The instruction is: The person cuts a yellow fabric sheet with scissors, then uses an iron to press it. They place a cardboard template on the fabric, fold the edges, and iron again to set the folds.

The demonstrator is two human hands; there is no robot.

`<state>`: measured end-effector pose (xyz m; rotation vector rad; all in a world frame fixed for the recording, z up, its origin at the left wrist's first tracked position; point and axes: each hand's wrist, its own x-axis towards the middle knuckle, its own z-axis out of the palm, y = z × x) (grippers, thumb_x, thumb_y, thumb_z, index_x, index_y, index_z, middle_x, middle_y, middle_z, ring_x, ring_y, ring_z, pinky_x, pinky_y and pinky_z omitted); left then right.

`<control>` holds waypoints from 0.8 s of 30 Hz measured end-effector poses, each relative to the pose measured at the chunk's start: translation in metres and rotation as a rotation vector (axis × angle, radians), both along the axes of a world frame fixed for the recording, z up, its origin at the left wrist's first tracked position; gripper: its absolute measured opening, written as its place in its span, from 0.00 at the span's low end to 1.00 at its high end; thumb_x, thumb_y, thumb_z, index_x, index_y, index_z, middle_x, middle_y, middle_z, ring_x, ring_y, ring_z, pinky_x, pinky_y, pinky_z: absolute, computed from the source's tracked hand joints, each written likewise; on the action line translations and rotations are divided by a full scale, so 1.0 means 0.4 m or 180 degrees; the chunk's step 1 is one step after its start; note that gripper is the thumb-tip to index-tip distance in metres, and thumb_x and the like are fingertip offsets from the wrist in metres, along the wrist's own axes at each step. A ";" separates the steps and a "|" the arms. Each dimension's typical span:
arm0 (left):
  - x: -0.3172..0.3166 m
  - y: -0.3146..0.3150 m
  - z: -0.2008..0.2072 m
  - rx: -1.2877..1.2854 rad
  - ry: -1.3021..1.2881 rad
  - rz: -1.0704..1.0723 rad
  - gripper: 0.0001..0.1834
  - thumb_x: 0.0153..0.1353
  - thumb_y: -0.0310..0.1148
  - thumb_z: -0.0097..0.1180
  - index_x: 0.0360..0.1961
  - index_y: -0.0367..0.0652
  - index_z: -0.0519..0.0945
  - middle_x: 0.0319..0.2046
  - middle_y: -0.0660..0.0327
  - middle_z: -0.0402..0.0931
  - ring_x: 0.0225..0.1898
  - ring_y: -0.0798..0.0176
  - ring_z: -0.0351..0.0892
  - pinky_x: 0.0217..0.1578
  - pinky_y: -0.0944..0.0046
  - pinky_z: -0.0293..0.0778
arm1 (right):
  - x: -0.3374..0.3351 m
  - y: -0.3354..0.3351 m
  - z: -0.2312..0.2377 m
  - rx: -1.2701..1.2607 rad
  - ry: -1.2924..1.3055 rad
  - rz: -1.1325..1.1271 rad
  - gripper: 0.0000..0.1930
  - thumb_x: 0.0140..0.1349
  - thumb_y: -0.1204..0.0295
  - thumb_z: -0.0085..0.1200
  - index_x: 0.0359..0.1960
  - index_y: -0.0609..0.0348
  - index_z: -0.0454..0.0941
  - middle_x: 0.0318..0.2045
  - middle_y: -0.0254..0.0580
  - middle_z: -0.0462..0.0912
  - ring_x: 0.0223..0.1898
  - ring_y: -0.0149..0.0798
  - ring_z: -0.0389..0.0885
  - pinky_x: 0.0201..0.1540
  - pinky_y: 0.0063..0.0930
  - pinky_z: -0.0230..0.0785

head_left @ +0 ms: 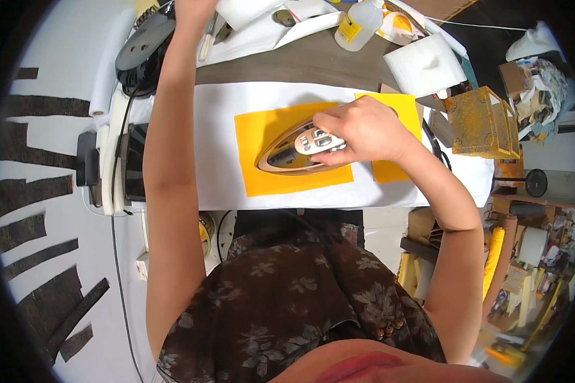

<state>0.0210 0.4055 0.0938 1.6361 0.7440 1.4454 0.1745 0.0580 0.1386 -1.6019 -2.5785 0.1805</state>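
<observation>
My right hand (370,127) is closed round the handle of a clothes iron (281,156). The iron's soleplate rests flat over a yellow-orange sheet (252,182), its tip pointing left. Right of it lies a second yellow sheet (393,171), partly hidden under my right hand and wrist. Both sheets lie on a white cloth or paper cover (214,147) spread over the table. My left arm reaches far forward, and my left hand (195,9) is cut off by the top edge, so its fingers do not show.
A black and grey device (144,54) with a cord stands beyond the left arm. Farther back are a clear bottle (359,27) with a yellow label and a white foam roll (425,64). A yellow patterned box (482,121) sits at the right edge. Dark strips (38,191) lie at left.
</observation>
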 end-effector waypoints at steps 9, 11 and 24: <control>0.121 -0.079 0.000 0.0022 -0.0654 -0.0510 0.39 0.54 0.23 0.73 0.64 0.32 0.65 0.57 0.46 0.76 0.60 0.55 0.77 0.57 0.58 0.76 | 0.000 -0.003 0.002 -0.0115 0.0111 -0.0059 0.25 0.57 0.44 0.65 0.37 0.55 0.80 0.20 0.43 0.82 0.24 0.50 0.84 0.27 0.42 0.76; 0.110 -0.086 -0.005 0.0089 -0.1031 -0.0513 0.40 0.54 0.23 0.73 0.65 0.31 0.65 0.58 0.45 0.75 0.60 0.53 0.77 0.57 0.57 0.76 | 0.000 -0.005 0.000 -0.0082 0.0143 -0.0042 0.25 0.56 0.45 0.65 0.38 0.55 0.80 0.20 0.43 0.82 0.24 0.50 0.84 0.27 0.42 0.76; 0.260 -0.062 0.241 0.1280 -0.0352 0.0822 0.38 0.51 0.31 0.76 0.59 0.29 0.70 0.53 0.43 0.78 0.57 0.50 0.80 0.56 0.56 0.76 | -0.003 0.008 0.014 -0.0273 0.0189 0.0111 0.25 0.58 0.45 0.64 0.38 0.56 0.77 0.20 0.43 0.82 0.25 0.51 0.84 0.29 0.44 0.76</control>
